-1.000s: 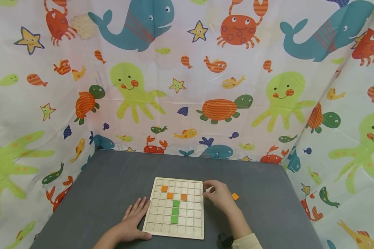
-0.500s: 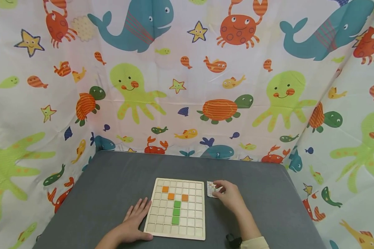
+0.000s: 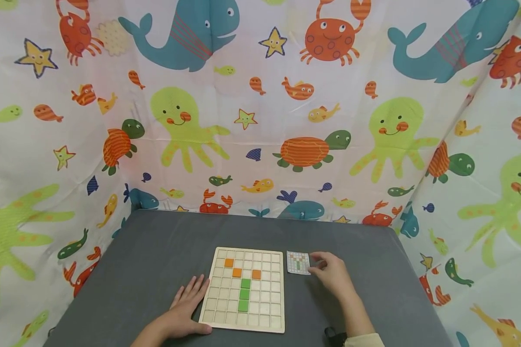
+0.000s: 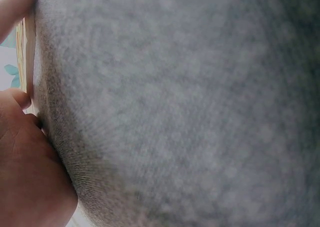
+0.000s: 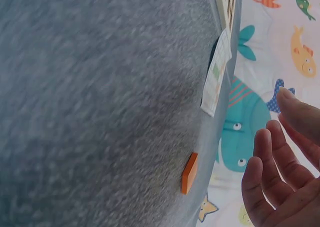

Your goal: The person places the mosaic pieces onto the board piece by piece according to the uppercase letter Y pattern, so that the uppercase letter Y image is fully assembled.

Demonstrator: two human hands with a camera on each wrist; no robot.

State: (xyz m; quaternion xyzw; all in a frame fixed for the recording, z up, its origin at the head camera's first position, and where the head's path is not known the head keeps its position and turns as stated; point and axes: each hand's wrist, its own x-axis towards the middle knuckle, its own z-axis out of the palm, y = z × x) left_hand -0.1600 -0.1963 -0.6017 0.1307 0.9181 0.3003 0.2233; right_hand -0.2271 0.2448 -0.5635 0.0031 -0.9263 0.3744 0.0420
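A wooden grid board (image 3: 267, 298) lies on the table. Three orange tiles (image 3: 236, 273) and a column of three green tiles (image 3: 244, 295) sit in its cells. My left hand (image 3: 183, 308) rests along the board's left side, fingers spread, thumb at the lower left corner. Right of the board lies a small card (image 3: 298, 263) printed with a coloured grid. Just beside the card's right edge is my right hand (image 3: 333, 277), fingers loosely bent with nothing between them. A loose orange tile (image 5: 189, 174) shows on the table in the right wrist view; the hand hides it in the head view.
The grey tabletop (image 3: 169, 236) is backed by a curtain (image 3: 260, 120) printed with sea animals, which also runs down both sides. A black object (image 3: 335, 336) sits at the right wrist beside a pale sleeve (image 3: 364, 340).
My right hand has let go of the card beside the board and drawn away to the right, uncovering the card and covering the loose orange tile. The left hand stays put.
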